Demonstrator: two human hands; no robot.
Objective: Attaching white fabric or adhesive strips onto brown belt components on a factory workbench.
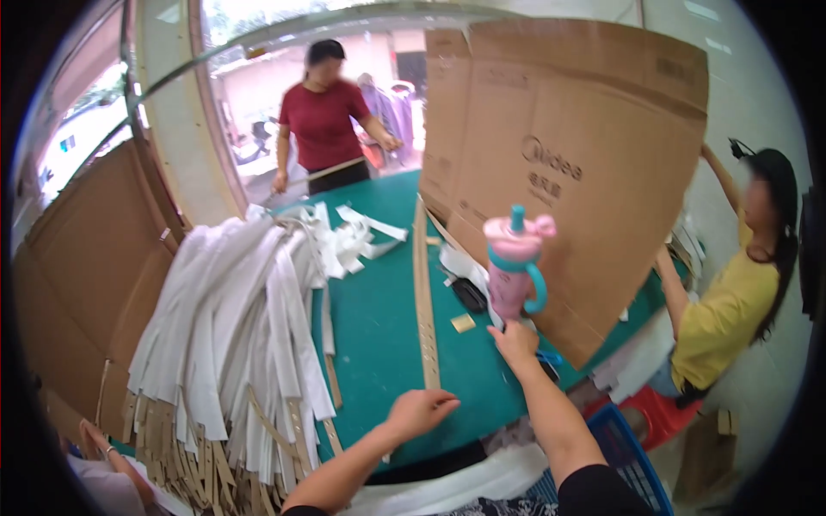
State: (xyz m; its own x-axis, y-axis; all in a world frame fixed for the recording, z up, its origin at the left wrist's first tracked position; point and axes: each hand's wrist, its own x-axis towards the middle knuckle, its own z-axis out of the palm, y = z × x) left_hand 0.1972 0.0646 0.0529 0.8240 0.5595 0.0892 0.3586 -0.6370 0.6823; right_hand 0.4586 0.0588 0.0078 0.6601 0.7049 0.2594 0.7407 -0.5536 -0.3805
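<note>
My left hand (420, 412) is over the near edge of the green table, fingers curled together. It is at the near end of a long tan belt strip (424, 301) with a row of holes; whether it grips the strip is hidden. My right hand (516, 341) reaches to the base of a pink tumbler (509, 288) with a teal handle and straw. Its fingers are bent, and what they hold, if anything, cannot be made out. A black oval object (469, 295) and a small yellowish piece (463, 323) lie between the strip and the tumbler.
A large pile of white-wrapped belt strips (232, 318) hangs off the table's left side. A big cardboard sheet (568, 155) stands at the right, beside a person in yellow (723, 327). Across the green table (370, 344) a person in red (323, 129) holds a strip. A blue basket (628, 456) is below right.
</note>
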